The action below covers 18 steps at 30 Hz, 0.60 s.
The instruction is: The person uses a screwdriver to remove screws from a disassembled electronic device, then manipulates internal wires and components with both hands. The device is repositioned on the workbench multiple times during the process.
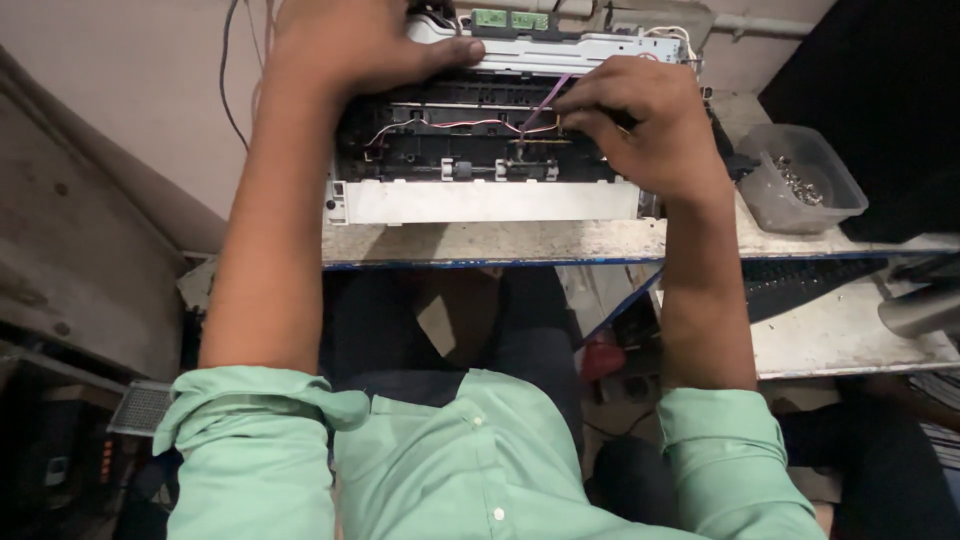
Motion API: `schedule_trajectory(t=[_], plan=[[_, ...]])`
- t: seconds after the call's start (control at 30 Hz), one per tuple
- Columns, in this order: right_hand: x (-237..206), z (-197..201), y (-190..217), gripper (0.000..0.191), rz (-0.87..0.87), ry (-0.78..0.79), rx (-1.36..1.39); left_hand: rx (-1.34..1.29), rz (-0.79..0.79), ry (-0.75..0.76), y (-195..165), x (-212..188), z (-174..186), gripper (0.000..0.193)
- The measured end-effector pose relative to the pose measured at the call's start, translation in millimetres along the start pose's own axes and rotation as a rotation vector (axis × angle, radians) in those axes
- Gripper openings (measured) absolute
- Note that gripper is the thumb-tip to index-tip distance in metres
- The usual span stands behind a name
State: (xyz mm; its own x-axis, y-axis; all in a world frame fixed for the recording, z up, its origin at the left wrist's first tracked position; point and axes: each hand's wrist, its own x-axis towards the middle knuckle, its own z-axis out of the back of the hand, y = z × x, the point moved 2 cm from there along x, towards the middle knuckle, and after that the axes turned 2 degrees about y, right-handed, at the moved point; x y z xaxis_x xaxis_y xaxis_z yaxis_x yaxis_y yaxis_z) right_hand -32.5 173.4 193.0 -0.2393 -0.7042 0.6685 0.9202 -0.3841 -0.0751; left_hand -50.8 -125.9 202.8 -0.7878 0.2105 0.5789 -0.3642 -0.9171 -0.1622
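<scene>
1. The left hand (345, 40) grips the far top edge of the opened printer chassis (485, 150), thumb pressed on its white bar.
2. The right hand (650, 125) has its fingers pinched on a purple wire (548, 98) inside the chassis.
3. A clear tub of screws (800, 180) sits just right of the right hand's fingers on the worn bench (500, 243).

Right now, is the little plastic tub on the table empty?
No, the clear plastic tub on the table has a small pile of shiny metal bits, like screws, lying in it.
</scene>
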Motion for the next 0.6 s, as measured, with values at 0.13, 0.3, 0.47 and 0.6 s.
schedule_trajectory(t=[0.13, 0.3, 0.47, 0.6], plan=[[-0.7, 0.4, 0.3, 0.017, 0.010, 0.010, 0.074, 0.020, 0.091, 0.062, -0.1, -0.1, -2.9, 0.067], [-0.1, -4.0, 8.9, 0.014, 0.029, -0.024, -0.081, -0.008, 0.018, 0.045, 2.5, 3.5, -7.9, 0.071], [0.3, -5.3, 17.4, 0.012, 0.092, -0.073, -0.212, -0.047, 0.030, 0.072, 4.6, 3.8, -10.3, 0.070], [0.9, -8.6, 17.3, 0.011, 0.080, -0.141, -0.318, -0.033, -0.007, 0.040, 3.7, 3.6, -8.2, 0.067]])
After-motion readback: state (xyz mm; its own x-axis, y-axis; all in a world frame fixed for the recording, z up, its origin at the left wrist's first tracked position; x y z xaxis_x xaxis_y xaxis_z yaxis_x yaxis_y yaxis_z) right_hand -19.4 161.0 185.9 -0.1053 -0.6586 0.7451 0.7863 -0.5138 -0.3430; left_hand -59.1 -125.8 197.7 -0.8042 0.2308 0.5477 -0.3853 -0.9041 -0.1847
